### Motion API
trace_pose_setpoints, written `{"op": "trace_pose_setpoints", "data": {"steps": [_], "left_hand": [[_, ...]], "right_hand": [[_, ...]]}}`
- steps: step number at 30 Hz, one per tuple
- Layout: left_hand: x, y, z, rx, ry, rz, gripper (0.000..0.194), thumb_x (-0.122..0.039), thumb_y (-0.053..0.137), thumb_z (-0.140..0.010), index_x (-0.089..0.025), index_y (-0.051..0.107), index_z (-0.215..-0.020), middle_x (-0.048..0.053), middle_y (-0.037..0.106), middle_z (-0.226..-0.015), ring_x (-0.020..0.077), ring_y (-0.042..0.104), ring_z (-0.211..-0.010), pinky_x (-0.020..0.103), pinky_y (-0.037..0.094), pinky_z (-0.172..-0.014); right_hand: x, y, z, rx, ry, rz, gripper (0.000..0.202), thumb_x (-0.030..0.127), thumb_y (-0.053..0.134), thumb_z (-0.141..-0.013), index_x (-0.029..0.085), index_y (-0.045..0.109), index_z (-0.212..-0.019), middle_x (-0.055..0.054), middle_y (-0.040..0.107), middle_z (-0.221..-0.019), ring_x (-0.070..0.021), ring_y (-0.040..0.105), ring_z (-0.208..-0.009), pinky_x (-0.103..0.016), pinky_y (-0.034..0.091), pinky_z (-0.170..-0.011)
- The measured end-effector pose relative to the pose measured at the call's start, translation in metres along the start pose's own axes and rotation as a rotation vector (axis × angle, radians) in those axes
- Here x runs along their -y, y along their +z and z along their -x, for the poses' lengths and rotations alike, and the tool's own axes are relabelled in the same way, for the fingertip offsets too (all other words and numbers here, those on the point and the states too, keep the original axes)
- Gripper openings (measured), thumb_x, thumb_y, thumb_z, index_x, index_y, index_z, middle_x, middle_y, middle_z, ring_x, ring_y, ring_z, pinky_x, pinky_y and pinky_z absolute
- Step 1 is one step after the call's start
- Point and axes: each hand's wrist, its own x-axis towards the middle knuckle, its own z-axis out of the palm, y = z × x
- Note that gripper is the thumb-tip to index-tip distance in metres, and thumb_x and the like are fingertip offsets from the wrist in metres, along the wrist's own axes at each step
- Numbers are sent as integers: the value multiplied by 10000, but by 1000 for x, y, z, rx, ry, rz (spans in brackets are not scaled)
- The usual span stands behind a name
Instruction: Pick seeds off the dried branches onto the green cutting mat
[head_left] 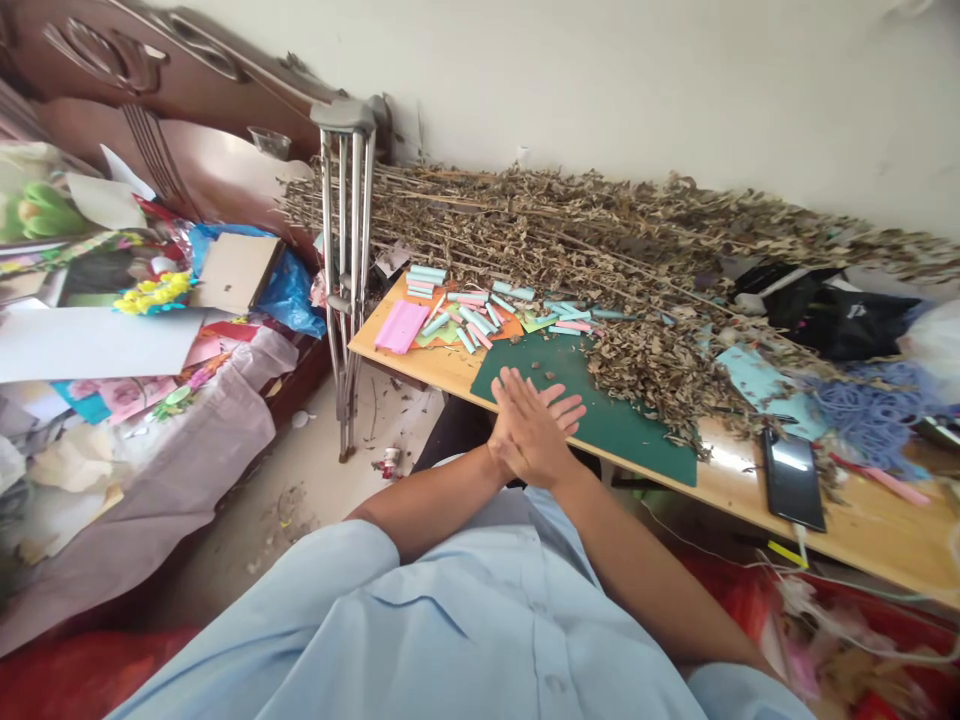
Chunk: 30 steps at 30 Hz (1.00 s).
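My right hand [529, 425] lies across my left hand [568, 412], palm against palm, just over the near edge of the table. Fingers of both hands are stretched out; whatever is between the palms, if anything, is hidden. Beneath and beyond them is a dark green mat [525, 355] with a few small leaf bits on it. A heap of dry crumbled leaves [641, 375] covers the mat's right part. Left of the mat lie several rolled pastel paper pieces [476, 318] and a pink paper stack [401, 327].
Long dried leafy stalks [525, 215] fill the table's back along the wall. A metal crutch [349, 250] stands at the left end. To the right are a phone [793, 478] on a cable and tangled blue cord [874, 410]. A cluttered bed [217, 440] is at left.
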Motion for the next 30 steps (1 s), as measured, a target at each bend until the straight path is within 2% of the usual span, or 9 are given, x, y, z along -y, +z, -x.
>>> {"op": "trace_pose_setpoints", "data": {"steps": [1, 4, 6, 11, 13, 15, 19, 23, 30], "left_hand": [[-2, 0, 1, 15, 28, 14, 772, -639, 352, -954, -310, 215, -1638, 5, 206, -1712, 314, 118, -1601, 535, 171, -1295], [-17, -8, 3, 258, -239, 12, 659, -579, 396, -997, -330, 313, -1602, 43, 401, -1630, 315, 358, -1523, 548, 243, -1267], [-27, -17, 1, 317, -343, 22, 598, -570, 390, -1014, -310, 418, -1551, 62, 527, -1537, 294, 474, -1450, 504, 304, -1250], [-44, -36, -21, 88, -481, -177, 638, -584, 337, -1015, -74, 687, -1173, 207, 748, -998, 313, 731, -1004, 457, 553, -953], [-54, -38, -35, 19, -384, -259, 648, -617, 336, -1005, -81, 701, -999, 188, 732, -856, 275, 734, -821, 413, 575, -823], [-67, -35, -52, -15, -240, -332, 660, -658, 325, -998, -113, 682, -896, 155, 714, -819, 238, 717, -759, 379, 565, -776], [-81, -21, -95, -60, 60, -521, 628, -656, 320, -1011, -146, 650, -851, 114, 687, -807, 222, 712, -824, 355, 543, -816], [-70, -16, -132, 13, 199, -679, 531, -579, 398, -1023, -137, 669, -907, 116, 696, -871, 212, 701, -832, 369, 527, -866], [-67, -32, -134, 127, 319, -798, 486, -511, 391, -1038, -154, 719, -1003, 123, 737, -1043, 214, 693, -1024, 365, 471, -1003]], "right_hand": [[-5, -2, -3, -24, 22, 2, 821, 609, 336, -1015, 183, 53, -1658, -127, 57, -1728, -362, 84, -1591, -641, 183, -1264], [-21, -8, -6, -89, 94, 39, 786, 552, 345, -1025, 200, 39, -1658, -117, 82, -1728, -357, 86, -1592, -668, 165, -1257], [-27, -12, -3, -125, 114, 53, 764, 529, 344, -1027, 215, 48, -1658, -113, 136, -1721, -352, 123, -1589, -675, 170, -1253], [-41, -23, 19, -452, 265, 80, 632, 440, 144, -1051, 212, 202, -1637, -135, 318, -1659, -330, 268, -1556, -669, 248, -1232], [-59, -24, 35, -618, 353, 132, 613, 410, 144, -1054, 189, 297, -1604, -162, 379, -1617, -331, 321, -1534, -666, 294, -1214], [-81, -20, 51, -677, 381, 187, 588, 428, 225, -1052, 174, 396, -1553, -183, 435, -1574, -349, 359, -1512, -686, 326, -1187], [-110, -7, 70, -692, 420, 206, 533, 418, 325, -1042, 148, 502, -1466, -196, 478, -1545, -339, 365, -1510, -672, 329, -1191], [-110, -2, 71, -642, 438, 175, 501, 412, 360, -1034, 160, 546, -1425, -182, 498, -1537, -322, 380, -1503, -654, 325, -1200], [-109, -2, 71, -637, 471, 151, 447, 402, 364, -1040, 173, 621, -1325, -163, 576, -1469, -292, 476, -1438, -605, 367, -1191]]}}
